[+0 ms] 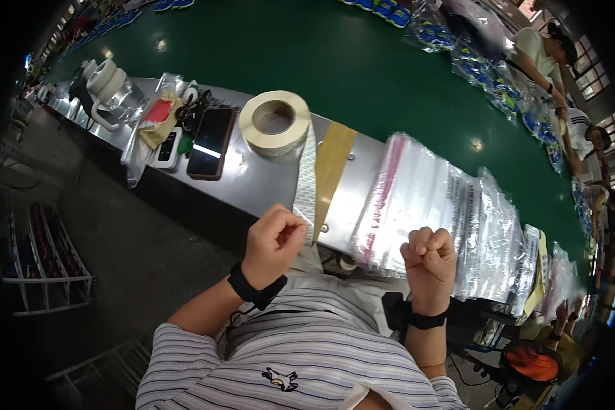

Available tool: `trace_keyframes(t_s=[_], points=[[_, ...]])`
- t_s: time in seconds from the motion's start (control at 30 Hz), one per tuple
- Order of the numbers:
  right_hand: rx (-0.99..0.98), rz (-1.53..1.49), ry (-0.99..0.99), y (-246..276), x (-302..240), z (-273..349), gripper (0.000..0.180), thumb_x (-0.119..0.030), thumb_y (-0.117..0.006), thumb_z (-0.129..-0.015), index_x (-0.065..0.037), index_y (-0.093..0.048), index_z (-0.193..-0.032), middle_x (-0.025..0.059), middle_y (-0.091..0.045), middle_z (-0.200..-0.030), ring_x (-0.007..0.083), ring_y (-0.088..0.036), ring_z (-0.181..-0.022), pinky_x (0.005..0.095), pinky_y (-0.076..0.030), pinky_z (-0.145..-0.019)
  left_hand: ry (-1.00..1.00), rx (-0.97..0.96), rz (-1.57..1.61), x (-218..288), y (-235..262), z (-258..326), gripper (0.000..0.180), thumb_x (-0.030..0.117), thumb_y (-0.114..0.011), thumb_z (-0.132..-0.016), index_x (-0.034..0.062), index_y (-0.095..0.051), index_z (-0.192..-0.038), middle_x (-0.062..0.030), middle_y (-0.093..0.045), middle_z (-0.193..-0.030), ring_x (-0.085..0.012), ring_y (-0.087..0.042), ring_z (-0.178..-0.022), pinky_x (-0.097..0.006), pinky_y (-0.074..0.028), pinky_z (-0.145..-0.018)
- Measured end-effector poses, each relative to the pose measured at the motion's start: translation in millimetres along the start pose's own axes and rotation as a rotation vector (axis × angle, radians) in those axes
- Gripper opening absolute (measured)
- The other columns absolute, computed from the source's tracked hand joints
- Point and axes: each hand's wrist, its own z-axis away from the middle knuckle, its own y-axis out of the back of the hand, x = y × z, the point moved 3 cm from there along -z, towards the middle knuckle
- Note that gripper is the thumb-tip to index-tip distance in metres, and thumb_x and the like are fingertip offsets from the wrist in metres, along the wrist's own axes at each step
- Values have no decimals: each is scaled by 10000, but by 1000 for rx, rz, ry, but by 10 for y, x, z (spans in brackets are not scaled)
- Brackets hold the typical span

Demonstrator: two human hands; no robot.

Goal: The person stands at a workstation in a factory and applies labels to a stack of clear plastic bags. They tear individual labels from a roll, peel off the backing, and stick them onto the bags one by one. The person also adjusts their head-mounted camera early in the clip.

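The stack of clear plastic bags (417,198) lies fanned along the near edge of the steel table (256,181), right of the tan band (333,164), its magenta border toward that band. I judge each bag light, limp and slippery, likely to cling to the next and crease easily; I would pinch a single layer at a near corner, by the border, rather than grab its middle. My right hand (430,266) shows in front of the stack, fingers folded in against the thumb; whether it touches the plastic I cannot tell. My left hand (273,242) is curled into a loose fist by the near edge, nothing visible in it, close to the label strip (306,184). That strip runs toward the label roll (273,142) near the far edge. Farther left lie a phone (210,143) and a white device (167,148); beyond the far edge stretches a green surface (376,89).
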Motion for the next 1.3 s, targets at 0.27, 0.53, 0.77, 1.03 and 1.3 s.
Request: trace_keyframes(t_s=[0.27, 0.53, 0.77, 1.03, 1.3], points=[[82, 280, -335, 50, 340, 158, 54, -76, -619, -884, -25, -607, -896, 42, -606, -735, 88, -551, -636, 222, -436, -593, 150, -403, -229, -951, -111, 393, 381, 247, -644, -881, -37, -608, -1133, -130, -643, -987, -244, -640, -877, -345, -507, -792], [-60, 964, -317, -169, 634, 160, 154, -103, -575, -937, -22, -580, -1069, 13, -609, -895, 62, -553, -760, 214, -454, -668, 636, -666, 541, -328, -288, 337, 227, 149, -573, -942, -25, -646, -1069, -46, -661, -919, -91, -615, -793, -233, -507, -706], [67, 541, -376, -179, 659, -50, 205, 19, -607, -870, -29, -466, -1012, -13, -518, -839, 40, -514, -716, 197, -435, -625, 238, -288, 13, 137, 27, -65, 144, 53, -695, -817, 7, -636, -939, -56, -623, -860, -75, -593, -691, -226, -467, -577], [5, 934, 37, -392, 675, -201, 224, 37, -628, -824, -25, -517, -1009, 88, -627, -809, 198, -648, -699, 283, -511, -638, 47, -333, 56, 87, -205, -194, 216, 101, -690, -836, 0, -647, -1022, -68, -619, -941, -116, -610, -720, -246, -477, -616], [51, 1039, 82, -372, 692, -247, 252, 0, -677, -802, -24, -533, -1008, 72, -598, -722, 153, -601, -624, 268, -489, -575, 250, -331, 236, -19, -165, -324, 165, 124, -634, -906, -21, -671, -976, 3, -628, -765, -21, -525, -695, -178, -423, -596]])
